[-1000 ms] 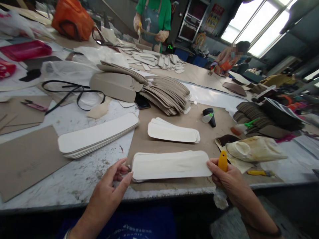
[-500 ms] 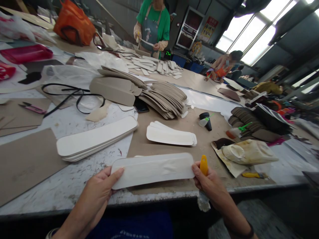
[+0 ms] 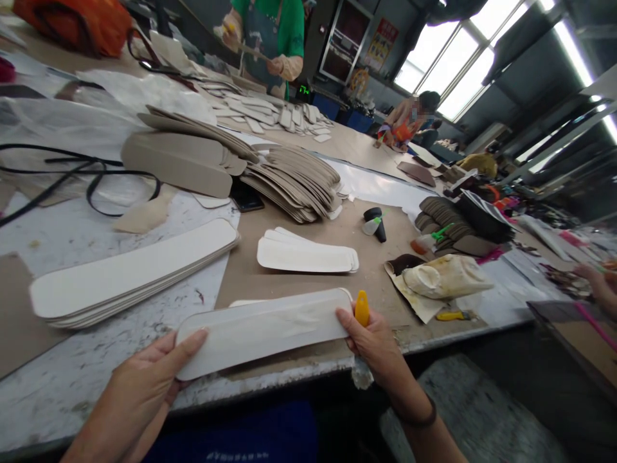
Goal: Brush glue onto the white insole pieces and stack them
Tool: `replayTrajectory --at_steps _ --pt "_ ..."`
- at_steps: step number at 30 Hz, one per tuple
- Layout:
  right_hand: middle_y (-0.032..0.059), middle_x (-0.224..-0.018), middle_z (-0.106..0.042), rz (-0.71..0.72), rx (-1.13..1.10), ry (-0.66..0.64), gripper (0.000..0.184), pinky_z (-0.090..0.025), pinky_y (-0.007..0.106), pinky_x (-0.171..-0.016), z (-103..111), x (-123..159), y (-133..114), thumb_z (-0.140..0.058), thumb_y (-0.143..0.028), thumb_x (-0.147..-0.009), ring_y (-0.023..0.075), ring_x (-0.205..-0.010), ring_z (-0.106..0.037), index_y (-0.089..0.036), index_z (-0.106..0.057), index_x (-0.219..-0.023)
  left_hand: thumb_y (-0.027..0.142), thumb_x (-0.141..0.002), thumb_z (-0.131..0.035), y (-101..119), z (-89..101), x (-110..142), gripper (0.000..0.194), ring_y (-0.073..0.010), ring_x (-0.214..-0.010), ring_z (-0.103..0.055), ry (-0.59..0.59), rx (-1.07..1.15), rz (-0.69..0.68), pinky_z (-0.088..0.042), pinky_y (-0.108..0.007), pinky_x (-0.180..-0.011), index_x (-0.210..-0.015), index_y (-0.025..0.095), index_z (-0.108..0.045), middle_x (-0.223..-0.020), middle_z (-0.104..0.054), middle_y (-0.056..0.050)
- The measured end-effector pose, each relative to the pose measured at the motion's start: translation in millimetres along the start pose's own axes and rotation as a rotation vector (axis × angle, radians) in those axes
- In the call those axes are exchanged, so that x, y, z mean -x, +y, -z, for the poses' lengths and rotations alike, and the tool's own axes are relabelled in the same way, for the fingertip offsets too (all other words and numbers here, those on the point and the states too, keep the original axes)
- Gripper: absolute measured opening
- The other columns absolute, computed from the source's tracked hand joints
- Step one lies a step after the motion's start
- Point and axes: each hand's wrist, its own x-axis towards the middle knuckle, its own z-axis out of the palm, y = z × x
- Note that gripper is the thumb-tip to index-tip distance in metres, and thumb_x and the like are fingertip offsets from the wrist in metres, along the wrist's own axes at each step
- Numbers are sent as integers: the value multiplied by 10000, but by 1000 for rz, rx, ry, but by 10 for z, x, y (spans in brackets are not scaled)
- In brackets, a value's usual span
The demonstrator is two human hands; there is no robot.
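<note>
A long white panel with rounded corners is held up over the table's front edge, tilted slightly. My left hand pinches its left end, thumb on top. Its right end is between the thumb and fingers of my right hand, which also grips a brush with a yellow handle; the brush's pale, coated head points down below the hand. Just beyond lies a small fanned pile of white panels. To the left is a neat stack of longer white panels. Part of another white piece shows behind the held panel.
Piles of grey-brown panels stand at the back, near a black strap. On the right are a cut-open crusted container, a second yellow brush and small bottles. A co-worker in green stands across the table; another person's hand shows far right.
The view has swung to the right, so things on the table sit further left. Both hands keep hold of the white panel, and the brush stays in the right hand.
</note>
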Motion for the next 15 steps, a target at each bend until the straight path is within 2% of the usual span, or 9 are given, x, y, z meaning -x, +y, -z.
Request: replayTrajectory --at_steps 9,13,15 --pt "-78 -459 -425 -2 -17 -52 547 -237 222 -408 71 -25 42 -699 -718 -659 73 -424 -353 -215 -483 -664 359 -265 -999 -46 72 -105 686 -226 -808 -751 -70 -30 54 -636 -206 -628 -898 228 -770 -982 -815 -20" --pt "-111 -441 -392 -110 -221 -140 585 -182 193 -395 97 -36 27 -774 -697 -593 43 -390 -291 -218 -455 -698 200 -156 -994 -23 53 -117 732 -268 -786 -756 -79 -7 65 -654 -250 -602 -857 215 -782 -995 -815 -37" --pt "-123 -439 -384 -162 -327 -187 601 -170 181 -393 108 -51 19 -814 -668 -565 32 -381 -272 -222 -439 -713 220 -189 -1000 -14 50 -138 703 -296 -836 -758 -101 -5 82 -659 -263 -597 -858 211 -786 -1028 -810 -50"
